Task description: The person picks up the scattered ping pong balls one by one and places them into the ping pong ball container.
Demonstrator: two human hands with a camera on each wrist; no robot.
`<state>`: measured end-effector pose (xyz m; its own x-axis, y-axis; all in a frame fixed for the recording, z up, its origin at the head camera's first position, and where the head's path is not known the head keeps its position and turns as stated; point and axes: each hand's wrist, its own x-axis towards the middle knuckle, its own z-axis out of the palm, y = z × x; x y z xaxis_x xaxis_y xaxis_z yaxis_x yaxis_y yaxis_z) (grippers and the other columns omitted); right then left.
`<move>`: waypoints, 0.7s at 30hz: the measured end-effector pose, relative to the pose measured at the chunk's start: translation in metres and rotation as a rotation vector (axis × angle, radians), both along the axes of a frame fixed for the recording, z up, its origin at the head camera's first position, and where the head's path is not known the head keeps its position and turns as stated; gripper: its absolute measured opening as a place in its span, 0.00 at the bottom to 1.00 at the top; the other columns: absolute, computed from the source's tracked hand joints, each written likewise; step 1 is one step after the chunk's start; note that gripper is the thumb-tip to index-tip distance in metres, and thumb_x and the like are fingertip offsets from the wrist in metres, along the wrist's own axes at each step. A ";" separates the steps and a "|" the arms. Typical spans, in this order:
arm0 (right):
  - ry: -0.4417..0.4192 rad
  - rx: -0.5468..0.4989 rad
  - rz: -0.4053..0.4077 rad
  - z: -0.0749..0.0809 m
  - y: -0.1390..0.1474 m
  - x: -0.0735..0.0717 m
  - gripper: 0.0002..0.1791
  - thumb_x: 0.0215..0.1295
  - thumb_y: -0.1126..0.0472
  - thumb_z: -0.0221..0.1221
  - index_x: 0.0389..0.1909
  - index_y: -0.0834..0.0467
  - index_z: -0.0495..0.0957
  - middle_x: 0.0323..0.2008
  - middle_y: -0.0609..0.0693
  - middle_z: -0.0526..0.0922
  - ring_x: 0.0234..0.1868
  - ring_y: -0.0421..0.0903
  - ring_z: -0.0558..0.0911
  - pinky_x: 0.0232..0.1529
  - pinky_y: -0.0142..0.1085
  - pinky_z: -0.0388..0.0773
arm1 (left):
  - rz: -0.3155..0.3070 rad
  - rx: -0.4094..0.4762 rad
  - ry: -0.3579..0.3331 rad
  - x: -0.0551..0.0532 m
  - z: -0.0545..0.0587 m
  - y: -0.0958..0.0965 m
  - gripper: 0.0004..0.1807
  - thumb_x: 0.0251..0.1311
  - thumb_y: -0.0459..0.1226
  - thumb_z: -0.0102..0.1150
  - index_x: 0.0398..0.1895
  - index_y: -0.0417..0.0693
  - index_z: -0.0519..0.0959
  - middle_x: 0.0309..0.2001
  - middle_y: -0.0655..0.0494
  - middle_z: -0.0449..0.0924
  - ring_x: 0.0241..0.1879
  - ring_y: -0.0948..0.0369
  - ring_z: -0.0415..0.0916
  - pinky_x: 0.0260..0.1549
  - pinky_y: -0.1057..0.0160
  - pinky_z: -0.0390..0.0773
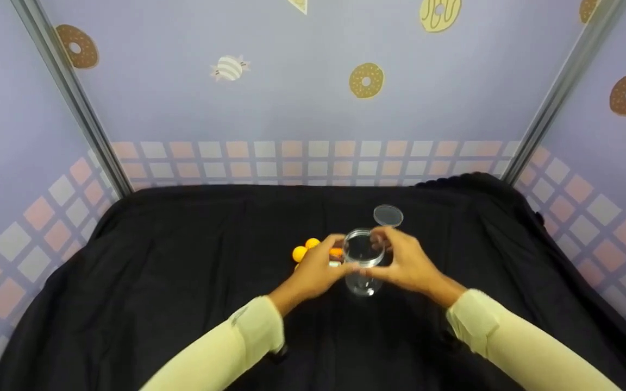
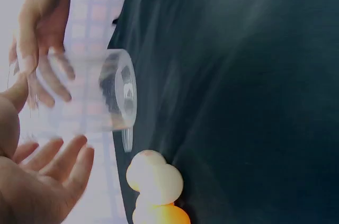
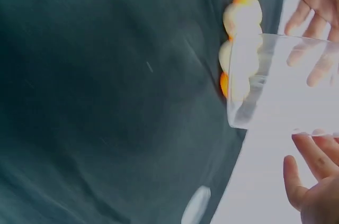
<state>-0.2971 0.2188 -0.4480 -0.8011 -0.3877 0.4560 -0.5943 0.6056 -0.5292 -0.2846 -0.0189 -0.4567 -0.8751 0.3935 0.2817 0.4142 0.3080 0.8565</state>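
Note:
A clear plastic jar (image 1: 363,282) stands upright with its uncovered mouth up, between both hands over the black cloth. My left hand (image 1: 315,269) grips its left side near the rim, the thumb across the front. On the opposite side my right hand (image 1: 405,263) holds the jar, its thumb in front and fingers behind the rim. Orange and white balls (image 2: 161,184) lie bunched beside the left hand, which partly hides them in the head view. Through the jar wall in the right wrist view, some of the balls (image 3: 242,12) overlap it.
A round clear lid (image 1: 388,215) lies on the cloth behind the jar, slightly to the right. Black cloth (image 1: 182,304) covers the table, with folds at its edges. Patterned walls (image 1: 302,108) enclose the back and both sides.

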 end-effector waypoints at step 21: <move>0.013 -0.069 0.107 -0.055 -0.014 0.053 0.43 0.46 0.37 0.78 0.59 0.54 0.74 0.51 0.41 0.81 0.49 0.38 0.83 0.47 0.36 0.85 | 0.068 -0.201 0.121 0.067 -0.028 -0.018 0.31 0.61 0.50 0.71 0.63 0.49 0.73 0.56 0.56 0.80 0.50 0.60 0.82 0.52 0.62 0.83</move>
